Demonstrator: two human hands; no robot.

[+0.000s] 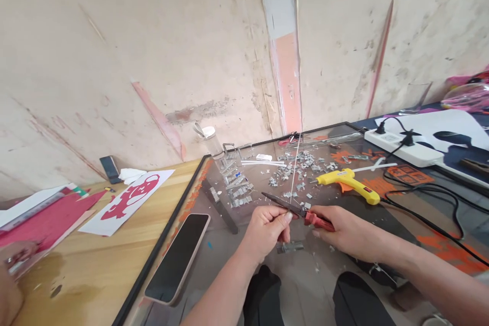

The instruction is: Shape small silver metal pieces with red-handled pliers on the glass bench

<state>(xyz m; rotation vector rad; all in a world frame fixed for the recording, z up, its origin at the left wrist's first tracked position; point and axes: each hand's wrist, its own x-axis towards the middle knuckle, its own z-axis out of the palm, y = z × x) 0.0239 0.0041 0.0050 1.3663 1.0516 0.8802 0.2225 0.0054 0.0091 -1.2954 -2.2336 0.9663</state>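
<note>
My right hand (340,226) is closed around the red handles of a pair of long-nose pliers (280,202), whose dark jaws point left over the glass table. Close beside it, my left hand (265,229) has thumb and fingers pinched together at a thin straight wire (295,173), which rises from the fingertips toward the wall. The wire crosses the pliers near their jaws; whether the jaws grip it I cannot tell. Below the hands lies a small clear and metal strip (290,247). Beyond them is a pile of small metal clips (301,163).
A yellow glue gun (349,183) and its cord lie right, near a white power strip (405,146). A phone (179,259) lies left, and a clear bottle (213,145) stands behind. Another person's hand (17,257) shows at far left by red paper (49,219).
</note>
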